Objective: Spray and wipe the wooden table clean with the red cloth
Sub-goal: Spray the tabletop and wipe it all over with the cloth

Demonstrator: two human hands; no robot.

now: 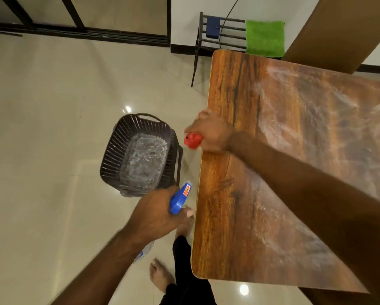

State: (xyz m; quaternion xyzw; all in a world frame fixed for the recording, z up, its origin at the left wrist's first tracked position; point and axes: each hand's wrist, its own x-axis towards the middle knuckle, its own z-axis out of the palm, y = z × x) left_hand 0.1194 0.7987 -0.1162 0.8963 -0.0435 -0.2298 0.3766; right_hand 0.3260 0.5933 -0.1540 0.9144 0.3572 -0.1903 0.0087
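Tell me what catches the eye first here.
The right hand grips the bunched red cloth at the left edge of the wooden table, whose top shows whitish streaks. Off the table, the left hand holds a blue-headed spray bottle above the floor, near a dark perforated basket.

The top of the wooden table (294, 106) offered wide room beyond the right forearm (294, 177), which lay slantwise across its near part. The right hand (211, 133), gripping the red cloth (192, 140), sat at the left edge. Between this edge and the dark basket (110, 155) on the tiled floor (41, 128) ran only a narrow strip, and the left hand (156, 214) holding the spray bottle (180, 199) filled its near end. Left of the basket the floor was broad and open. Behind the far corner stood a dark rack (224, 36), and a tall brown panel (327, 29) closed the far right side.
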